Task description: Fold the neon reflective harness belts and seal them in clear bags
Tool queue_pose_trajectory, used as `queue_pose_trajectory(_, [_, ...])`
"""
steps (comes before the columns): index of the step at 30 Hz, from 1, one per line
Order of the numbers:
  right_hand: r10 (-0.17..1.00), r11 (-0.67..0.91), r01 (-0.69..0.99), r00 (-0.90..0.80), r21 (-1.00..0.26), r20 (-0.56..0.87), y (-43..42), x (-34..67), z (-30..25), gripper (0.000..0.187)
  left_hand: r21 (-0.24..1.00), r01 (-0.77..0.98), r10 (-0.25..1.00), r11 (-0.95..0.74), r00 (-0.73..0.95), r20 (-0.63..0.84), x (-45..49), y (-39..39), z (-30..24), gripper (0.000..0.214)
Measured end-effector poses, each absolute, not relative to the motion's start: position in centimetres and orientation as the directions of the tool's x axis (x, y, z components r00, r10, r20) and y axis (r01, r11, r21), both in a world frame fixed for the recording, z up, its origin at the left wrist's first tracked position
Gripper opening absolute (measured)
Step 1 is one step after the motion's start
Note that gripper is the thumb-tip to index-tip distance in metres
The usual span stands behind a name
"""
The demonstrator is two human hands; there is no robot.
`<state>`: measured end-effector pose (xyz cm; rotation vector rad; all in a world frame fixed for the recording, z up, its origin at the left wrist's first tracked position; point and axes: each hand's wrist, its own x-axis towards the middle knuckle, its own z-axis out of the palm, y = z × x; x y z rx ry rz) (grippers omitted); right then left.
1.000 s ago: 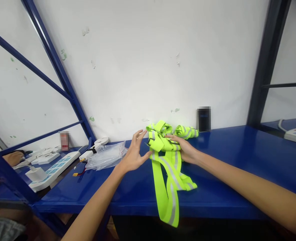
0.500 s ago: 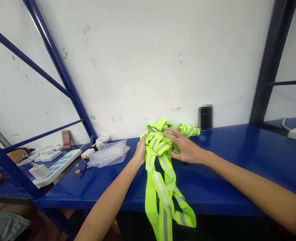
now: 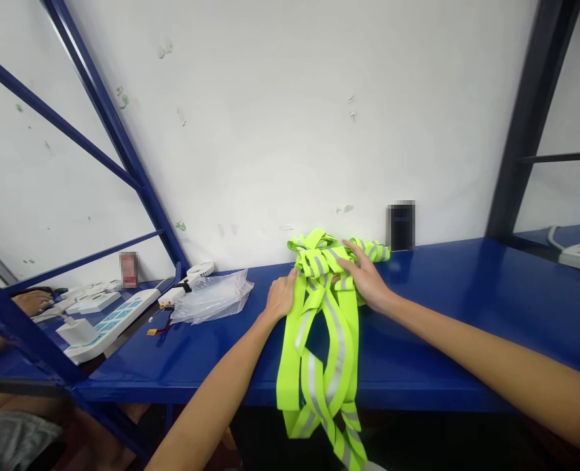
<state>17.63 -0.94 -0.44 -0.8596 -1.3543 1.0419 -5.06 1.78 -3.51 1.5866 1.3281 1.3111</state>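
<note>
A tangled bundle of fluorescent yellow-green reflective straps with a silver stripe lies at the back of the blue table. Several loops of it hang down over the front edge. My left hand grips the left side of the bundle, its thumb up against the strap and its other fingers partly hidden. On the other side, my right hand is closed over the straps, with fingertips on top and within the folds. A rolled end of the strap rests just behind the right hand.
Left of the straps lie a clear plastic bag, a small white fan and a yellow-tipped wired connector. A dark pixelated object leans on the wall. Beyond the blue frame are a power strip and another person's hand.
My right hand has closed in on the bundle from a more spread pose. The left hand has moved slightly right and the hanging loops have spread and shifted.
</note>
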Motion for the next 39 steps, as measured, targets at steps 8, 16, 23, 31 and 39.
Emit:
queue_pose_trajectory(8, [0.973, 0.135, -0.206, -0.157, -0.969, 0.169, -0.7, 17.4, -0.6, 0.063, 0.623, 0.407, 0.736, -0.668, 0.233, 0.636, -3.9, -0.4, -1.9, 0.061])
queue_pose_trajectory(16, [0.825, 0.560, 0.373, -0.332, -0.740, 0.457, -1.1, 18.0, -1.0, 0.056, 0.888, 0.067, 0.888, -0.455, -0.039, 0.458, -3.8, 1.3, -2.2, 0.051])
queue_pose_trajectory(23, [0.817, 0.568, 0.312, -0.320, -0.761, 0.479, -0.2, 17.6, -1.7, 0.058, 0.929, -0.126, 0.938, -0.347, -0.017, 0.348, -2.9, 1.0, -2.2, 0.056])
queue_pose_trajectory(31, [0.636, 0.754, 0.124, -0.383, -0.645, 0.670, -1.5, 17.3, -0.9, 0.044, 0.940, -0.305, 0.963, -0.154, 0.166, 0.212, -1.4, -0.8, -1.3, 0.063])
queue_pose_trajectory(39, [0.965, 0.160, -0.228, -0.167, -0.961, 0.200, -1.6, 16.1, -0.9, 0.024, 0.882, -0.441, 0.908, -0.168, 0.278, 0.312, -0.9, -1.5, -1.4, 0.054])
